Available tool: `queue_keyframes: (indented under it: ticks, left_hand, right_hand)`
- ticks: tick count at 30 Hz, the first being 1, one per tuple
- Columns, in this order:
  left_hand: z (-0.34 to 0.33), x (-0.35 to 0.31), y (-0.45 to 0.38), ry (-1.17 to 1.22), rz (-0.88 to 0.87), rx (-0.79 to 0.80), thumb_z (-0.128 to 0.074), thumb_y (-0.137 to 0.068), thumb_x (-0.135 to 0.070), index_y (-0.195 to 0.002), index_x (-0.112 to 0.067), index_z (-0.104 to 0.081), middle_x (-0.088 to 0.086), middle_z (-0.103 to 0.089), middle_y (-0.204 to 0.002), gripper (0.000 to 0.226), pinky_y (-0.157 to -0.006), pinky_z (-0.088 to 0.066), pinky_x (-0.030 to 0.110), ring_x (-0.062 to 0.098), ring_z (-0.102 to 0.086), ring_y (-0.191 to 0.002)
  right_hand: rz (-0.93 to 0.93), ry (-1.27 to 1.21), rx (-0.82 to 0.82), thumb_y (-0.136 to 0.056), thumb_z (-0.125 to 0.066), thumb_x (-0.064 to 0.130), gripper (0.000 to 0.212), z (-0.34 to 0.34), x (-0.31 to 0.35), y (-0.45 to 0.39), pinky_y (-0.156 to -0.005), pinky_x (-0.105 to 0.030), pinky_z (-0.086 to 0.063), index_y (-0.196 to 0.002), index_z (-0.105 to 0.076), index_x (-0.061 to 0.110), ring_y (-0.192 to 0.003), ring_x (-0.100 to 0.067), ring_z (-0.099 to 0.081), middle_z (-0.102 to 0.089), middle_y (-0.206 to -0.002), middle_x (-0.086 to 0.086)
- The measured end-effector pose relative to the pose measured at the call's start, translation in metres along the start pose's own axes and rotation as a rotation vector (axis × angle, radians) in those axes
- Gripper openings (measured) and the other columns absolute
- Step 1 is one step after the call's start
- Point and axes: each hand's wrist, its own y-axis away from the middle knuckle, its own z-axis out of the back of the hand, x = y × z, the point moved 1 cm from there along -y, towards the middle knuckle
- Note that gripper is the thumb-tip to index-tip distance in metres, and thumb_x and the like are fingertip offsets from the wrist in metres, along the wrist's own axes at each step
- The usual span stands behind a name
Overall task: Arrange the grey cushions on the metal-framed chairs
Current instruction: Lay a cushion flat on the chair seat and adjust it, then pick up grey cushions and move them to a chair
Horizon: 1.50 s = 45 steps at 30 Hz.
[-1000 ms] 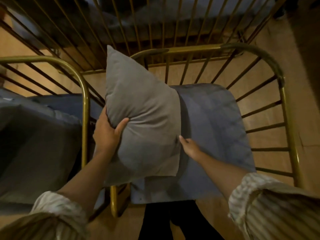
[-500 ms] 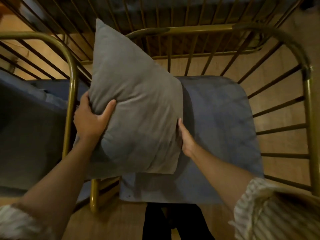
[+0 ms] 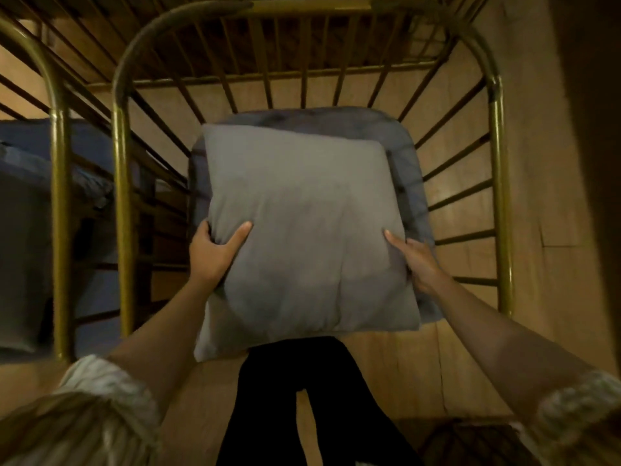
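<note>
A square grey cushion (image 3: pixel 302 227) lies flat over the blue-grey seat pad (image 3: pixel 408 169) of a brass metal-framed chair (image 3: pixel 497 183) in the middle of the head view. My left hand (image 3: pixel 215 253) grips the cushion's left edge, thumb on top. On the right edge my right hand (image 3: pixel 416 260) holds it, fingers partly under the cushion. The cushion's near edge overhangs the seat front. Most of the seat pad is hidden under it.
A second brass-framed chair (image 3: pixel 58 196) with a blue-grey seat pad (image 3: pixel 30 153) stands close on the left. Further chair bars run along the back. The floor (image 3: pixel 537 264) is wooden. My dark trouser legs (image 3: pixel 295 398) stand just in front of the seat.
The cushion has swung from upright and tilted at the chair's left side to flat and centred over the seat. Both hands moved with it, and the view shifted right over the chair.
</note>
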Motion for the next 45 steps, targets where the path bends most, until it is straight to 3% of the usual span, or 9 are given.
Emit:
queue_keyframes:
  ticks: [4, 9, 13, 18, 23, 26, 29, 36, 45]
  left_hand:
    - [-0.012, 0.037, -0.002, 0.004, 0.095, 0.108, -0.078, -0.078, -0.048, -0.142, -0.015, -0.044, 0.009, -0.054, -0.144, 0.079, -0.111, -0.042, 0.042, 0.030, -0.052, -0.131]
    - [-0.016, 0.056, -0.006, 0.025, 0.099, 0.115, -0.074, -0.086, -0.038, -0.146, -0.012, -0.042, 0.010, -0.052, -0.147, 0.073, -0.112, -0.040, 0.039, 0.028, -0.050, -0.133]
    - [-0.026, 0.057, -0.007, 0.011, 0.120, 0.056, -0.074, -0.085, -0.042, -0.147, -0.013, -0.041, 0.011, -0.051, -0.148, 0.076, -0.113, -0.039, 0.041, 0.032, -0.049, -0.134]
    - [-0.026, 0.058, -0.003, 0.020, 0.234, -0.027, -0.074, -0.081, -0.050, -0.148, -0.012, -0.041, 0.012, -0.048, -0.150, 0.084, -0.114, -0.038, 0.044, 0.035, -0.046, -0.135]
    - [-0.005, 0.044, 0.029, 0.050, 0.271, -0.013, -0.073, -0.085, -0.043, -0.151, -0.003, -0.035, 0.018, -0.045, -0.152, 0.086, -0.114, -0.037, 0.044, 0.037, -0.045, -0.138]
    - [0.031, 0.031, 0.050, 0.019, 0.202, 0.075, -0.074, -0.077, -0.060, -0.151, -0.002, -0.034, 0.022, -0.044, -0.151, 0.102, -0.112, -0.040, 0.050, 0.040, -0.046, -0.137]
    - [0.075, 0.012, 0.069, 0.019, 0.195, 0.048, -0.068, -0.090, -0.041, -0.155, -0.003, -0.027, 0.019, -0.038, -0.155, 0.086, -0.114, -0.037, 0.046, 0.038, -0.040, -0.141]
    - [0.199, -0.003, 0.113, 0.006, 0.138, -0.067, -0.069, -0.089, -0.043, -0.149, -0.006, -0.038, 0.017, -0.052, -0.145, 0.077, -0.097, -0.047, 0.037, 0.033, -0.054, -0.129]
    - [0.385, 0.017, 0.150, 0.108, 0.022, -0.445, -0.064, -0.095, -0.032, -0.150, -0.003, -0.035, 0.020, -0.050, -0.144, 0.068, -0.098, -0.045, 0.037, 0.034, -0.050, -0.132]
  right_hand:
    - [0.010, -0.030, 0.042, -0.034, -0.089, 0.069, 0.107, -0.001, -0.026, 0.005, -0.098, -0.045, -0.055, -0.124, -0.067, 0.017, -0.108, -0.026, -0.071, -0.074, -0.120, -0.006]
    - [-0.003, 0.007, -0.055, -0.073, -0.079, 0.055, 0.097, -0.021, -0.039, -0.002, -0.105, -0.049, -0.049, -0.149, -0.033, 0.019, -0.121, -0.026, -0.058, -0.056, -0.138, -0.001]
    - [0.000, 0.015, -0.091, -0.045, -0.084, 0.072, 0.127, -0.021, -0.040, -0.006, -0.103, -0.047, -0.051, -0.150, -0.036, 0.018, -0.119, -0.025, -0.061, -0.058, -0.139, -0.002]
    - [0.013, 0.126, -0.130, -0.078, -0.074, 0.056, 0.091, -0.022, -0.041, -0.001, -0.104, -0.041, -0.049, -0.149, -0.036, 0.015, -0.123, -0.024, -0.056, -0.055, -0.134, 0.000]
    - [0.116, 0.378, -0.244, -0.080, -0.066, 0.061, 0.085, -0.029, -0.030, 0.023, -0.104, -0.045, -0.048, -0.145, -0.041, 0.011, -0.128, -0.033, -0.055, -0.056, -0.140, -0.008]
    - [0.173, 0.572, -0.207, -0.079, -0.066, 0.059, 0.083, -0.037, -0.012, 0.043, -0.102, -0.053, -0.048, -0.141, -0.044, 0.010, -0.127, -0.041, -0.055, -0.057, -0.138, -0.017]
    - [0.251, 0.749, -0.135, -0.086, -0.070, 0.045, 0.076, -0.059, 0.024, 0.076, -0.105, -0.050, -0.045, -0.146, -0.038, 0.010, -0.130, -0.041, -0.051, -0.052, -0.144, -0.019]
    - [0.455, 0.957, 0.123, -0.095, -0.062, 0.034, 0.075, -0.154, 0.110, 0.147, -0.108, -0.039, -0.039, -0.154, -0.024, 0.008, -0.136, -0.037, -0.044, -0.040, -0.154, -0.018]
    - [0.649, 0.998, 0.384, -0.093, -0.067, 0.032, 0.081, -0.346, 0.172, 0.235, -0.108, -0.045, -0.042, -0.155, -0.019, 0.008, -0.136, -0.037, -0.045, -0.043, -0.151, -0.019]
